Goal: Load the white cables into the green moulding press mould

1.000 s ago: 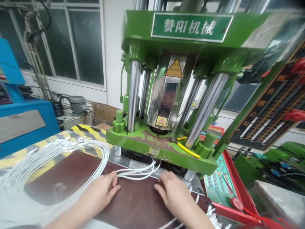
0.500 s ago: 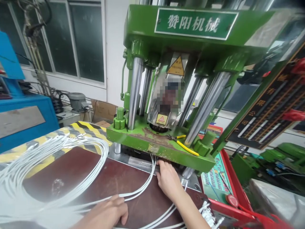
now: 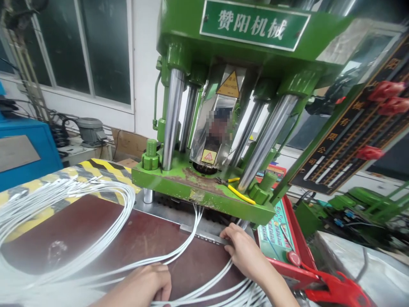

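Green press [image 3: 204, 187] stands at far edge of table [image 3: 153, 238]. White cables [image 3: 64, 209] loop over table's left side, ends running under press platen. Metal strip [image 3: 204, 236] lies at press mouth. Right hand [image 3: 244, 251] rests fingers on strip, not clenched. Left hand [image 3: 143, 288] presses flat on cables near front edge, grasping nothing. Step looks like seating cable ends; next move needs strip aligned, fingers clear of platen.

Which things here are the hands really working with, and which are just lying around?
Being worked with:
- left hand, pressing on the white cables
- right hand, at the metal bar under the green press
- brown work board

Just lying about:
- yellow-handled pliers on the press base
- grey motor by the window
- red-handled tool
- blue machine
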Demonstrator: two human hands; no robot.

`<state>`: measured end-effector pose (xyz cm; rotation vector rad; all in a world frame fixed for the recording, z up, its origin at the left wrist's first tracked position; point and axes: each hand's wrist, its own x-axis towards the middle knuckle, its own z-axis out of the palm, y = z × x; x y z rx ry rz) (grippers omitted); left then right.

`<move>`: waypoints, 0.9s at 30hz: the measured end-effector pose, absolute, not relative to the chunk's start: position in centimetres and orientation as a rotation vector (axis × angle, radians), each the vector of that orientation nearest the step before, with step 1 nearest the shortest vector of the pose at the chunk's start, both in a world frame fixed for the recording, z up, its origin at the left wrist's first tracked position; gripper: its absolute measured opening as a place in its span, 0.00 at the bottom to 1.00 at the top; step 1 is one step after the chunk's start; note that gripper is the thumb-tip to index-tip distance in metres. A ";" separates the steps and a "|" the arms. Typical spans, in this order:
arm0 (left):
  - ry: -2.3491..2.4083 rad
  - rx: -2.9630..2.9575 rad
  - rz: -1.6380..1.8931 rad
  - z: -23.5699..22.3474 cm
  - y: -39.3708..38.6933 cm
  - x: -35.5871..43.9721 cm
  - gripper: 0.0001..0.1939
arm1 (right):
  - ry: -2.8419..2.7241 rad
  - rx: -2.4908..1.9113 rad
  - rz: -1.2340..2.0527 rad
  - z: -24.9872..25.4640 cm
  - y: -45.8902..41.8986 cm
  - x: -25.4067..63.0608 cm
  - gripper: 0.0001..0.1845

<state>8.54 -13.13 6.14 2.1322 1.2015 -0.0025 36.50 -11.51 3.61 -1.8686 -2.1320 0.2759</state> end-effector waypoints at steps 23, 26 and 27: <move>1.228 2.188 0.006 5.4 -12.2 3.9 0.06 | -2.361 -1.849 0.609 10.2 -16.8 32.7 0.10; 1.209 2.314 0.034 4.6 -11.9 4.1 0.03 | -2.385 -1.848 0.623 8.5 -16.6 32.5 0.07; 1.189 2.371 0.044 4.5 -11.8 4.2 0.02 | -2.382 -1.857 0.610 8.0 -16.5 32.4 0.05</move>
